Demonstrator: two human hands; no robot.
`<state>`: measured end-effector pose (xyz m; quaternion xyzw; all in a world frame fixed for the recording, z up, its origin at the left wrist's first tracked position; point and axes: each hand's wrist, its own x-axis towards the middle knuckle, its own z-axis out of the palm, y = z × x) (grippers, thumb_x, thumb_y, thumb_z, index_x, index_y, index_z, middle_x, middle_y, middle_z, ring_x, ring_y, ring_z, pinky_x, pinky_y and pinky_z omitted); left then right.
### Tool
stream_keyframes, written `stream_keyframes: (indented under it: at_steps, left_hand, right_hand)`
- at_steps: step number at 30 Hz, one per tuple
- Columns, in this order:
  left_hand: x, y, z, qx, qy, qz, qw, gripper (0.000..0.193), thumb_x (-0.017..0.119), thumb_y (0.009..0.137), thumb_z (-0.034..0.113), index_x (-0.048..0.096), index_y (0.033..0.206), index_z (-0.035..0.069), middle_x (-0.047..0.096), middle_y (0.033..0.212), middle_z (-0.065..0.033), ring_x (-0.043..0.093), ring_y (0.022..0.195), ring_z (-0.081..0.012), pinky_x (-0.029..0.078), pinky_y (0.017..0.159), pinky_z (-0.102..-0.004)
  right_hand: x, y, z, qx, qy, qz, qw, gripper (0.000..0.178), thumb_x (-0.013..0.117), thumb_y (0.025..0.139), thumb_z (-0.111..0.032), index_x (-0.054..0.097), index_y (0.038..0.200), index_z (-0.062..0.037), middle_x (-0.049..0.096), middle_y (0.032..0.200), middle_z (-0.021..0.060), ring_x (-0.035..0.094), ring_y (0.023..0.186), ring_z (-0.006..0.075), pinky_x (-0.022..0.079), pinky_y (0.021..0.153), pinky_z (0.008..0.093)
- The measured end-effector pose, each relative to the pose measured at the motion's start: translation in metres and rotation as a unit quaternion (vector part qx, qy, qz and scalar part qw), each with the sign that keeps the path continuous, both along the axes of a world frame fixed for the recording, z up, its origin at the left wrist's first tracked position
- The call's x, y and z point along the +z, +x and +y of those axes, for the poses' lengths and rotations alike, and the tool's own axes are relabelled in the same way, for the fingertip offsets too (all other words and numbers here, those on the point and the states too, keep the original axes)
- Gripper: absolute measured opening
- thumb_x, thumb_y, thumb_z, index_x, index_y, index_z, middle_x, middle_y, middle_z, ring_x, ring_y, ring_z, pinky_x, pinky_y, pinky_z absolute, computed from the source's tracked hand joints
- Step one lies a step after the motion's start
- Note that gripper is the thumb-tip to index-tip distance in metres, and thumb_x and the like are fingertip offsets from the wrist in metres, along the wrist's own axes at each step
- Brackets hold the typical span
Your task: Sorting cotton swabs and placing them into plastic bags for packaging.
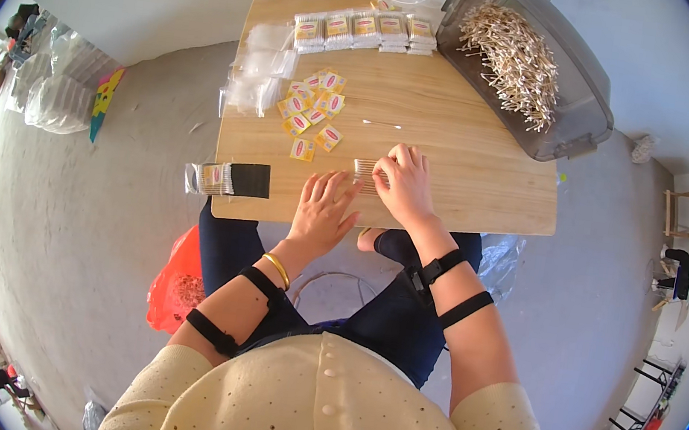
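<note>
A row of cotton swabs lies side by side on the wooden table in front of me, partly covered by my fingers. Over its right part, my right hand is closed, thumb and fingers curled down onto the swabs. My left hand rests flat on the table with its fingers spread, the fingertips close to the row's left end. Beyond the row lies one single cotton swab. Small yellow and white printed cards are scattered past my left hand.
A grey plastic bin with a heap of loose swabs stands at the far right. Filled swab packs line the back, beside clear bags. Another pack sits with a black strip at the left edge. A red bag is below.
</note>
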<state>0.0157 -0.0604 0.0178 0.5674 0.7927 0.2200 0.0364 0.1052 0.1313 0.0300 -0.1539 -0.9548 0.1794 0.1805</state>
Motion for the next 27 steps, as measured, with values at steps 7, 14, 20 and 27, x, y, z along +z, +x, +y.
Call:
stream_keyframes:
  at_steps: [7, 14, 20, 27]
  left_hand:
    - [0.000, 0.002, 0.002, 0.019, 0.000, -0.021, 1.000, 0.058, 0.069, 0.093, 0.029, 0.053, 0.146, 0.013, 0.047, 0.145, -0.0152, 0.041, 0.140, -0.0357, 0.029, 0.120, -0.0541]
    - [0.013, -0.008, 0.008, 0.157, 0.089, -0.275, 0.944, 0.032, 0.075, 0.090, 0.016, 0.069, 0.119, 0.004, 0.072, 0.111, -0.0100, 0.066, 0.108, -0.0245, 0.048, 0.097, -0.0401]
    - [0.040, -0.009, -0.005, 0.137, 0.112, -0.353, 0.919, 0.013, 0.076, 0.090, 0.011, 0.075, 0.091, -0.002, 0.077, 0.085, -0.0113, 0.073, 0.080, -0.0200, 0.055, 0.077, -0.0324]
    - [0.071, -0.001, -0.043, 0.117, 0.114, -0.358, 0.919, 0.009, 0.078, 0.087, 0.008, 0.076, 0.091, 0.000, 0.077, 0.086, -0.0098, 0.073, 0.082, -0.0191, 0.054, 0.078, -0.0319]
  right_hand:
    - [0.000, -0.009, 0.008, 0.062, 0.054, -0.034, 0.996, 0.008, 0.075, 0.077, -0.011, 0.066, 0.078, -0.0110, 0.059, 0.098, 0.0037, 0.055, 0.103, 0.0265, 0.047, 0.091, 0.0415]
    - [0.034, -0.001, -0.012, 0.099, 0.011, 0.019, 0.995, 0.008, 0.074, 0.077, -0.010, 0.067, 0.080, -0.0091, 0.058, 0.096, 0.0049, 0.056, 0.102, 0.0270, 0.047, 0.093, 0.0410]
    - [0.056, 0.019, -0.038, 0.070, -0.091, 0.066, 0.991, 0.008, 0.075, 0.083, -0.014, 0.069, 0.084, -0.0088, 0.063, 0.097, 0.0057, 0.060, 0.101, 0.0284, 0.046, 0.093, 0.0411]
    - [0.058, 0.043, -0.074, 0.023, -0.363, 0.025, 0.931, 0.013, 0.075, 0.086, -0.010, 0.067, 0.085, -0.0006, 0.068, 0.084, 0.0125, 0.067, 0.081, 0.0310, 0.049, 0.085, 0.0409]
